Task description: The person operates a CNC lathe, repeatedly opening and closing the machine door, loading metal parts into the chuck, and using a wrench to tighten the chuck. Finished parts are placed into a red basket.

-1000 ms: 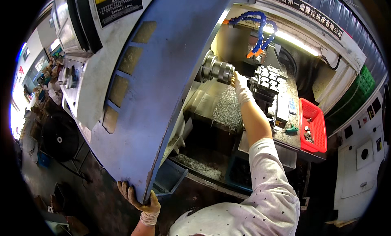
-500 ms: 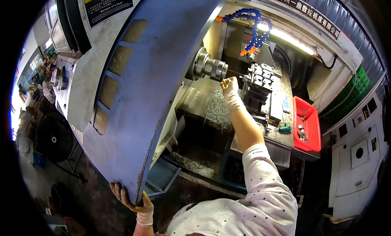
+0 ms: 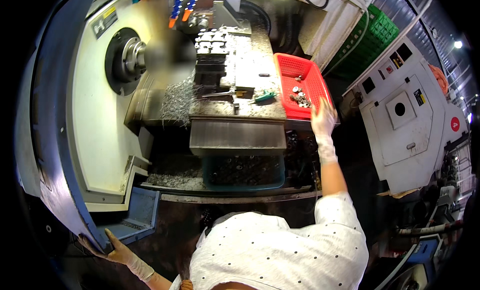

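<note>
My left hand point(image 3: 112, 247), gloved, has its fingers around the lower edge of the blue machine door point(image 3: 75, 190), thumb on the near side. My gloved right hand point(image 3: 324, 121) is at the near right corner of the red plastic basket point(image 3: 286, 65). Motion smears its fingers, so I cannot make out whether they hold anything. Several small metal parts point(image 3: 300, 97) lie inside the basket. At the left of the lathe, a metal chuck point(image 3: 134, 59) sticks out from the headstock, with a grey blur beside it.
A tool block point(image 3: 211, 42) stands on the lathe bed, below blue coolant hoses point(image 3: 177, 5). A green-handled tool point(image 3: 265, 97) lies near the basket. Metal shavings point(image 3: 177, 101) heap below the chuck. A teal bin point(image 3: 244, 185) sits underneath, and a white cabinet point(image 3: 400, 135) stands at right.
My right hand has moved from beside the chuck to the red basket. The view has turned right. The door has shifted leftward, showing more of the headstock, with my left hand still on its edge.
</note>
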`<action>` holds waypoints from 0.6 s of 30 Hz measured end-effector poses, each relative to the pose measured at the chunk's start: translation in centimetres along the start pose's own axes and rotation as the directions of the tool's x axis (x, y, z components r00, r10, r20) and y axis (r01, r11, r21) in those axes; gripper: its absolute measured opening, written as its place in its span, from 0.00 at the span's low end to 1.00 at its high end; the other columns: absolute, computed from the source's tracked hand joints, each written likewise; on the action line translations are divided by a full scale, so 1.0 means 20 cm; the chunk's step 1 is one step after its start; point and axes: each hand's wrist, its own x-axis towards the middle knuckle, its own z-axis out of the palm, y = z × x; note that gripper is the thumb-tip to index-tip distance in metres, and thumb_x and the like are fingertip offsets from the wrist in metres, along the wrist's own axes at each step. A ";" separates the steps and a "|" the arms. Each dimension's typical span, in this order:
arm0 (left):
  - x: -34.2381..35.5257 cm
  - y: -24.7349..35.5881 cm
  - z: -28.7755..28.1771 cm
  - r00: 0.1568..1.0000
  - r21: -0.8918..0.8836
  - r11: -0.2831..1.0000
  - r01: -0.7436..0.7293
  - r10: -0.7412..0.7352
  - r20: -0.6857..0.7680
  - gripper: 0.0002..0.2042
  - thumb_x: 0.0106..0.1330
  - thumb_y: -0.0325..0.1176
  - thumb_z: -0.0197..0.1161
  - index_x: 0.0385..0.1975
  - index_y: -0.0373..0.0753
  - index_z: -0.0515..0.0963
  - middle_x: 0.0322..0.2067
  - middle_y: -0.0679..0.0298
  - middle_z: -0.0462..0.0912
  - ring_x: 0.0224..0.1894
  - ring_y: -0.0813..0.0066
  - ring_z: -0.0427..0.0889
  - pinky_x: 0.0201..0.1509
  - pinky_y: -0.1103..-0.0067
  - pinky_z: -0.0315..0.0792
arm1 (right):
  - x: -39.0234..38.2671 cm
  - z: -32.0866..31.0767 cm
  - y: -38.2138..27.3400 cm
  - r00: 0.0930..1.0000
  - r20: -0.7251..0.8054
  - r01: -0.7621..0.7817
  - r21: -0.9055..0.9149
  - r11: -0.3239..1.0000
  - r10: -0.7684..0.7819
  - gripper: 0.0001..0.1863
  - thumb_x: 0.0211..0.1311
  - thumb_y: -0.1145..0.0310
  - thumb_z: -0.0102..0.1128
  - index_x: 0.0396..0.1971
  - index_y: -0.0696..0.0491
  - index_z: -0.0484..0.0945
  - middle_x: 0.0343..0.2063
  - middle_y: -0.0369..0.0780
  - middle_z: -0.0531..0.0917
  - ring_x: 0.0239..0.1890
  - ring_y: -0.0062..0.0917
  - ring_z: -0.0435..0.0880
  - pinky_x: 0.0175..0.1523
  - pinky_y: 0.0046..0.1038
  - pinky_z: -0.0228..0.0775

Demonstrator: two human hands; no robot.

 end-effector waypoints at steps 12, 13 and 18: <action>-0.01 0.03 0.07 0.989 -0.047 0.996 0.081 -0.087 -0.122 0.22 0.48 0.19 0.48 0.46 0.33 0.55 0.47 0.54 0.58 0.49 0.64 0.58 0.52 0.74 0.52 | -1.29 0.16 0.38 0.531 0.625 -0.102 -0.623 0.776 0.572 0.31 0.40 0.57 0.48 0.44 0.61 0.56 0.33 0.40 0.68 0.36 0.31 0.67 0.38 0.28 0.62; -0.01 0.01 0.05 0.989 -0.007 0.998 0.065 -0.066 -0.133 0.22 0.47 0.19 0.48 0.46 0.33 0.56 0.47 0.54 0.58 0.49 0.64 0.58 0.51 0.74 0.52 | -1.22 0.10 0.39 0.524 0.646 -0.194 -0.544 0.817 0.555 0.30 0.41 0.58 0.49 0.43 0.61 0.57 0.34 0.40 0.68 0.36 0.29 0.67 0.39 0.27 0.61; -0.02 0.03 0.05 0.986 0.015 0.997 0.080 -0.077 -0.146 0.23 0.46 0.22 0.49 0.45 0.32 0.56 0.45 0.54 0.61 0.49 0.63 0.59 0.51 0.73 0.51 | -0.96 -0.29 0.34 0.398 0.882 -0.900 0.429 -0.081 0.253 0.24 0.45 0.62 0.49 0.41 0.61 0.60 0.38 0.40 0.68 0.37 0.21 0.67 0.41 0.22 0.58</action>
